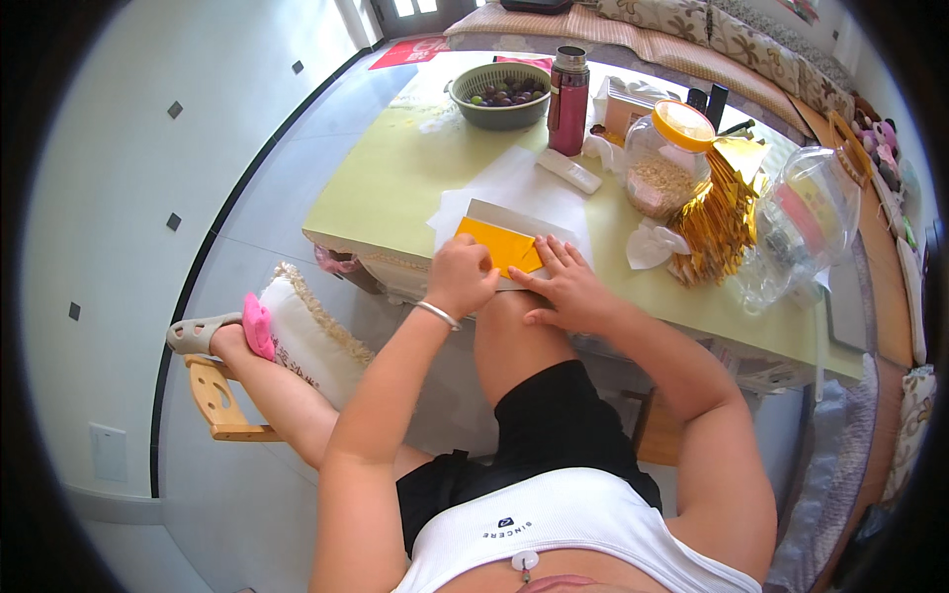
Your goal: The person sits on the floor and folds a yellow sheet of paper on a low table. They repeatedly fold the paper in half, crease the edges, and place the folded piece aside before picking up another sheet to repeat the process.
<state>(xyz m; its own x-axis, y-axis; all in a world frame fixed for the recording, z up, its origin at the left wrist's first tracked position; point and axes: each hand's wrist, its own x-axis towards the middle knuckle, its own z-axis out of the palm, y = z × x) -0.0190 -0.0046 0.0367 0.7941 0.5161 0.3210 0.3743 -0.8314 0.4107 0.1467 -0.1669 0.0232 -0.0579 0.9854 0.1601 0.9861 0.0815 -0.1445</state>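
A yellow-gold paper sheet [494, 247] lies at the near edge of the table, over a greyish-white flat piece [524, 223] that shows along its far side. My left hand [463, 277], with a silver bangle at the wrist, is curled closed against the sheet's left part; what its fingers hold, if anything, is hidden. Fingers apart, my right hand [561, 282] rests on the sheet's right end. White paper [514, 178] spreads beneath and beyond them. To the right sits a fanned stack of shiny gold paper pieces [720, 225].
On the table [371, 188] stand a colander of grapes [499, 97], a maroon thermos [568, 104] and a yellow-lidded jar [667, 163]. A white oblong object [569, 171], crumpled tissue [654, 244] and a clear plastic bag [806, 227] lie around. A wooden stool [225, 400] is at lower left.
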